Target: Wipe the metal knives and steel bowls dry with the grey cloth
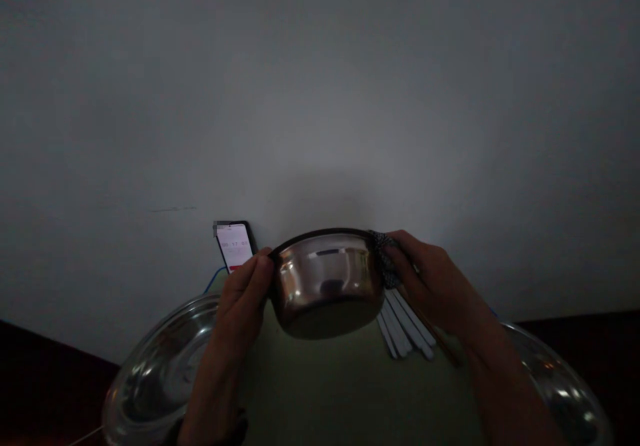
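A shiny steel bowl [327,273] is held up above the table, tilted so that its outer side and underside face me. My left hand [245,296] grips its left rim, thumb and fingers closed on the edge. At the right side, my right hand [420,269] presses a dark patterned cloth [387,259] against the bowl's wall, its fingers closed around cloth and rim. The inside of the bowl is hidden from view. Just below my right hand, several pale flat-handled utensils [405,326] lie on the table, their far ends covered by the bowl.
A large steel basin [165,366] stands at the left, partly behind my forearm, and another basin [560,386] at the right. A phone [235,245] with a lit timer screen leans against the grey wall [320,99]. The pale green table [350,393] lies below.
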Tool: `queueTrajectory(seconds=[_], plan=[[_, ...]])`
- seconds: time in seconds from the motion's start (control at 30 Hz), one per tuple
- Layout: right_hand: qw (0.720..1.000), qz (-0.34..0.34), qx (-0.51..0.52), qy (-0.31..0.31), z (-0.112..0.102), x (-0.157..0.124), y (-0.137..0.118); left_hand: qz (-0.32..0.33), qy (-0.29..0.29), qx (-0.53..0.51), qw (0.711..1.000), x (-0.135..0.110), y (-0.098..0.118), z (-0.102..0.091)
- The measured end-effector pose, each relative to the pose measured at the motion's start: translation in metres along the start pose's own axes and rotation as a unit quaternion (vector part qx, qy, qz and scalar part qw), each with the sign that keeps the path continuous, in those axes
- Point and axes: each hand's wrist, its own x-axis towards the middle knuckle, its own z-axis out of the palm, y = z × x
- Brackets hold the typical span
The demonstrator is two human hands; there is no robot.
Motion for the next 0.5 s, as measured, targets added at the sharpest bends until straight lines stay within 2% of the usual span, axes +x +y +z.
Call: queueTrajectory(seconds=[0.13,0.3,0.4,0.5], plan=[[0.997,-0.03,-0.055,-0.052,0.001,-0.002,-0.005,0.043,-0.076,0.135,0.987,-0.005,0.017,-0.008],[0.988,-0.051,-0.084,-0.12,0.014,-0.004,-0.02,0.07,-0.215,0.305,0.925,-0.008,0.034,0.007],[0.985,-0.051,-0.063,-0.153,0.022,-0.003,-0.025,0.083,-0.263,0.346,0.897,-0.008,0.032,0.018],[0.985,-0.042,-0.035,-0.162,0.024,0.0,-0.019,0.08,-0.274,0.343,0.895,-0.006,0.029,0.021]])
